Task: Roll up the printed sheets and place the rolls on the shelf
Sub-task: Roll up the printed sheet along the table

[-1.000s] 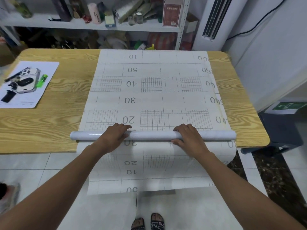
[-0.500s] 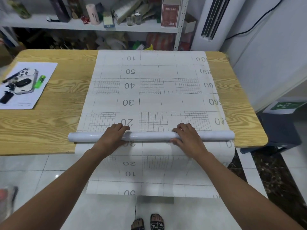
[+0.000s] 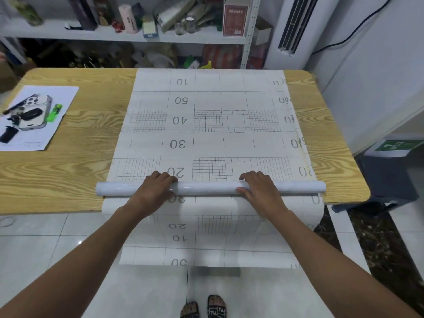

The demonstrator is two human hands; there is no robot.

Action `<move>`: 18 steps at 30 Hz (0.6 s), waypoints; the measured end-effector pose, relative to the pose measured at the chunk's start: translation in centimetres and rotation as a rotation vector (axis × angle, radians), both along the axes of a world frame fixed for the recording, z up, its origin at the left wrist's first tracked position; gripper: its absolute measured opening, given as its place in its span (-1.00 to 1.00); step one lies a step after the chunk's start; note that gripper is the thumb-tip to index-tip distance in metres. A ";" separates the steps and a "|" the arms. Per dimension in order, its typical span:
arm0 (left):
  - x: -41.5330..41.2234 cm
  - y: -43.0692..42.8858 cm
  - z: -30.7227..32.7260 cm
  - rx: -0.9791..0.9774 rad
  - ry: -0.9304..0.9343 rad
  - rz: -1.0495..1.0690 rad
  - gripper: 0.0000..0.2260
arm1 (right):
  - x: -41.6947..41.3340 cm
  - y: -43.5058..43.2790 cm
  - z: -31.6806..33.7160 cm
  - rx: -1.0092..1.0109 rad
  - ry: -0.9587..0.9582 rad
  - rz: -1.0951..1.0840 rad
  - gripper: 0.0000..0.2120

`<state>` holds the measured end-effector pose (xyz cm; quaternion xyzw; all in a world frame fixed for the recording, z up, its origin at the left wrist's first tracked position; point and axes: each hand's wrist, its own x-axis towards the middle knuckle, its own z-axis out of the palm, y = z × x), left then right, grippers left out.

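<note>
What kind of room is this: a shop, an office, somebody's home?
Probably a storeroom or small workroom, though I can't be sure: a cluttered shelf, a standing air conditioner, and a wooden table where the left hand and right hand grip a roll of printed sheet.

One roll point(image 3: 206, 188), one printed sheet point(image 3: 238, 143), two hands point(image 3: 158, 188) point(image 3: 260, 190), one phone point(image 3: 37, 113), one green marker point(image 3: 54, 112).

A printed sheet point(image 3: 206, 125) at frame centre carries upside-down numbers 10, 50, 40, 30, 20; its hanging lower part repeats 20, 10. Red box lettering point(image 3: 235, 18) on the shelf is illegible.
</note>
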<state>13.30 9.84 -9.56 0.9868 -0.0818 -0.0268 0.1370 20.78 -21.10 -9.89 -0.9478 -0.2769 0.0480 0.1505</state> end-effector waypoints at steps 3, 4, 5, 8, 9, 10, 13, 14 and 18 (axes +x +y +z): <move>0.0 -0.1 0.3 0.009 0.004 -0.007 -0.67 | 0.1 0.0 0.0 -0.001 -0.004 -0.002 -0.69; 0.0 -0.1 0.4 0.017 0.004 -0.011 -0.65 | 0.0 0.0 0.0 0.007 -0.012 0.001 -0.63; 0.1 -0.2 0.5 0.026 0.005 -0.017 -0.64 | 0.0 0.0 0.0 0.013 -0.018 0.005 -0.58; 0.2 -0.4 1.0 0.032 -0.004 -0.027 -0.63 | 0.0 -0.1 0.0 0.001 -0.041 0.008 -0.58; 0.3 -0.3 1.0 0.044 -0.016 -0.043 -0.62 | 0.1 -0.2 0.0 0.000 -0.059 0.005 -0.61; 0.3 -0.3 0.9 0.063 -0.029 -0.056 -0.60 | 0.1 -0.2 -0.1 0.003 -0.075 0.004 -0.64; 0.4 -0.1 0.8 0.080 -0.046 -0.054 -0.56 | 0.1 -0.4 -0.2 0.002 -0.098 0.015 -0.62; 0.4 -0.1 0.7 0.069 -0.048 -0.042 -0.56 | 0.1 -0.5 -0.2 0.003 -0.104 0.018 -0.60; 0.7 -0.1 0.4 0.046 -0.030 -0.004 -0.65 | 0.3 -0.6 -0.3 -0.003 -0.097 0.025 -0.53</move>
